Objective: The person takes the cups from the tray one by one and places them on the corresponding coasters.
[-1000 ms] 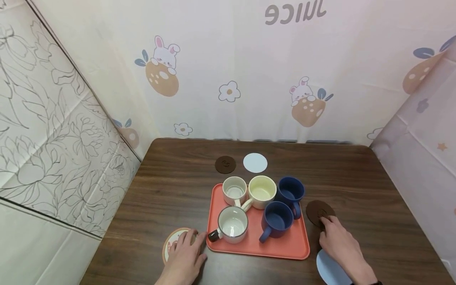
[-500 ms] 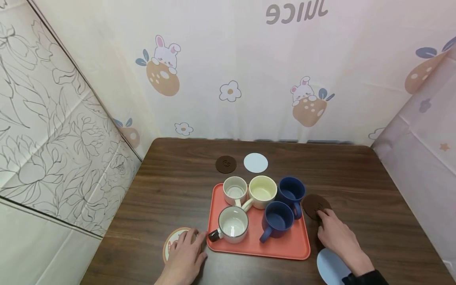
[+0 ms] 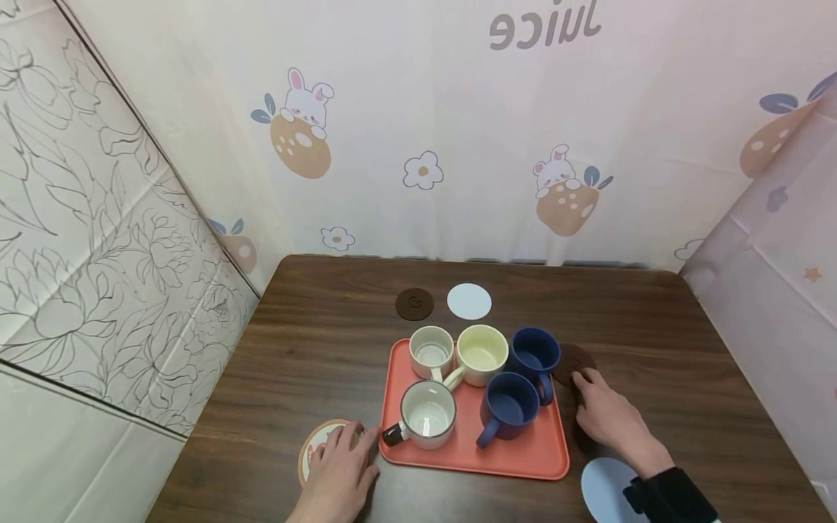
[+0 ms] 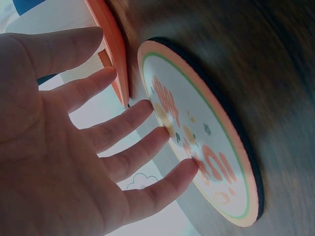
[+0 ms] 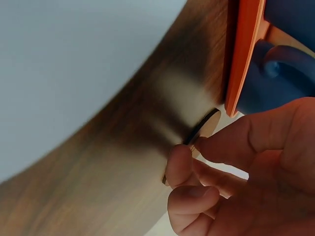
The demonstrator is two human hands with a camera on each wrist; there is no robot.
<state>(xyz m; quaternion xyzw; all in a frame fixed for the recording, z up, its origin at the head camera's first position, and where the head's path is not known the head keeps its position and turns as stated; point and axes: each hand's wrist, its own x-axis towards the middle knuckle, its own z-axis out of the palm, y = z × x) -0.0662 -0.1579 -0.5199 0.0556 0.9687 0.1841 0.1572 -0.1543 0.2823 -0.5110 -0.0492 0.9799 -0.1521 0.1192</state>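
My right hand [image 3: 615, 418] pinches the near edge of a round dark brown coaster [image 3: 575, 359], beside the right edge of the red tray [image 3: 464, 463]. In the right wrist view, thumb and finger meet at the edge of this coaster [image 5: 211, 123], which looks slightly tilted. My left hand [image 3: 336, 468], its fingers spread, touches a round printed coaster [image 3: 314, 443] with an orange rim at the tray's left. Its fingertips [image 4: 194, 166] rest on the printed face. The palm covers part of that coaster in the head view.
On the tray stand two blue mugs [image 3: 510, 403], a pale yellow mug [image 3: 482, 352], a cream mug [image 3: 431, 349] and a white mug [image 3: 428, 414] with a black handle. Behind lie a brown coaster [image 3: 415, 304] and a white one [image 3: 468, 301]. A pale blue coaster [image 3: 604, 487] lies near the right wrist.
My right hand has moved away from me and to the left, bringing the brown coaster close to the tray and the rear blue mug. The left hand stays in place.
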